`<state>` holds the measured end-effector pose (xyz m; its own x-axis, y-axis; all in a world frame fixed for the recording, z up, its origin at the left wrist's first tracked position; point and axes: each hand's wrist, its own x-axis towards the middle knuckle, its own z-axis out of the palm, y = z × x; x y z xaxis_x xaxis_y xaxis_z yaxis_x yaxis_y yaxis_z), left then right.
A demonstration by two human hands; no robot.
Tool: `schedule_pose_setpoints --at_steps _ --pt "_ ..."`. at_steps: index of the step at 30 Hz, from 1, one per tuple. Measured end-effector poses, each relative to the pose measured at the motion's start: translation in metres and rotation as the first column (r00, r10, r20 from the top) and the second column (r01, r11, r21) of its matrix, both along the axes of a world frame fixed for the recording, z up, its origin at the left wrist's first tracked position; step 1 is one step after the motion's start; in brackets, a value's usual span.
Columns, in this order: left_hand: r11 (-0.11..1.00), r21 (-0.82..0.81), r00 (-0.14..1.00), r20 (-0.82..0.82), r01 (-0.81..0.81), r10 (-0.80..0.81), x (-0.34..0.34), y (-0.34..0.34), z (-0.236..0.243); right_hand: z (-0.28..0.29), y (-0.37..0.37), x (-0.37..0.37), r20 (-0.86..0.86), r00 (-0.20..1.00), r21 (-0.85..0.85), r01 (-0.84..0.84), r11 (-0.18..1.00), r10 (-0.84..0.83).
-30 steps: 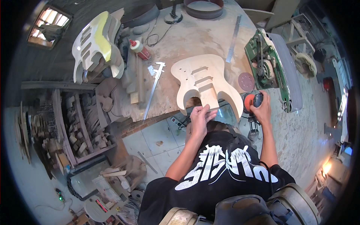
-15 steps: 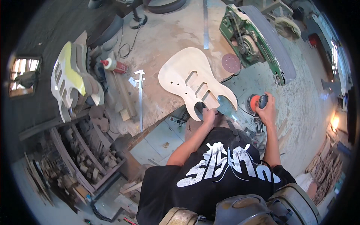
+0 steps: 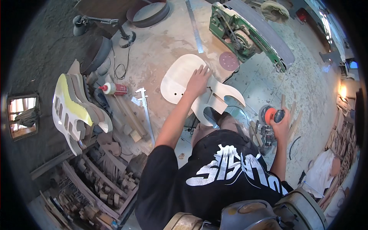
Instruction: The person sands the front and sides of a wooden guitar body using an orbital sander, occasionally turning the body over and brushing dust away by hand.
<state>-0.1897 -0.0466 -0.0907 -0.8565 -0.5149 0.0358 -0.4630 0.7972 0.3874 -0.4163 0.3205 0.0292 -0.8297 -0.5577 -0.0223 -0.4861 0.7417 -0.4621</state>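
A pale wooden electric guitar body (image 3: 177,79) lies flat on the dusty workbench (image 3: 147,50), its two horns pointing toward me past the near edge. My left hand (image 3: 197,81) rests on its top face with the fingers stretched out, covering part of the routed cavities. Off the bench to the right, my right hand (image 3: 281,124) grips an orange and black random orbital sander (image 3: 270,115), held away from the wood with its round pad turned to the left. A round sanding disc (image 3: 229,61) lies on the bench to the right of the guitar body.
A green belt sander (image 3: 245,40) stands at the back right. Left on the bench are calipers (image 3: 145,105), a red and white glue bottle (image 3: 113,88) and wood strips (image 3: 128,117). A steel ruler (image 3: 194,27) lies behind. More guitar bodies (image 3: 73,111) stand at the left, above a crate of offcuts (image 3: 101,180).
My left hand has moved from the neck end between the horns up onto the guitar body's top face. My right hand still holds the sander, slightly farther right and lower. The view has shifted.
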Motion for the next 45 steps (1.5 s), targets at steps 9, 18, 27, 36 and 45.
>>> schedule_pose_setpoints --at_steps 9,18,27,36,45 --pt "0.839 -0.115 0.750 0.525 0.531 -0.403 -0.037 -0.074 0.008 -0.011 0.069 0.040 -0.026 0.990 -0.104 0.138 0.985 -0.142" --pt "0.893 -0.120 0.775 0.556 0.434 -0.302 0.019 -0.124 0.009 -0.018 0.094 0.066 0.077 0.974 -0.169 0.223 0.960 -0.213" --pt "0.986 -0.149 0.810 0.566 -0.078 0.149 0.105 -0.093 0.011 -0.016 0.055 0.059 -0.034 0.999 -0.115 0.021 0.993 -0.025" --pt "0.926 -0.188 0.805 0.458 -0.327 0.377 0.162 -0.067 0.001 0.013 -0.036 0.075 0.029 0.976 -0.056 -0.213 0.975 0.215" --pt "0.871 -0.194 0.737 0.468 -0.452 0.487 0.185 -0.050 0.005 0.020 -0.090 0.092 0.061 0.906 -0.119 -0.410 0.904 0.419"
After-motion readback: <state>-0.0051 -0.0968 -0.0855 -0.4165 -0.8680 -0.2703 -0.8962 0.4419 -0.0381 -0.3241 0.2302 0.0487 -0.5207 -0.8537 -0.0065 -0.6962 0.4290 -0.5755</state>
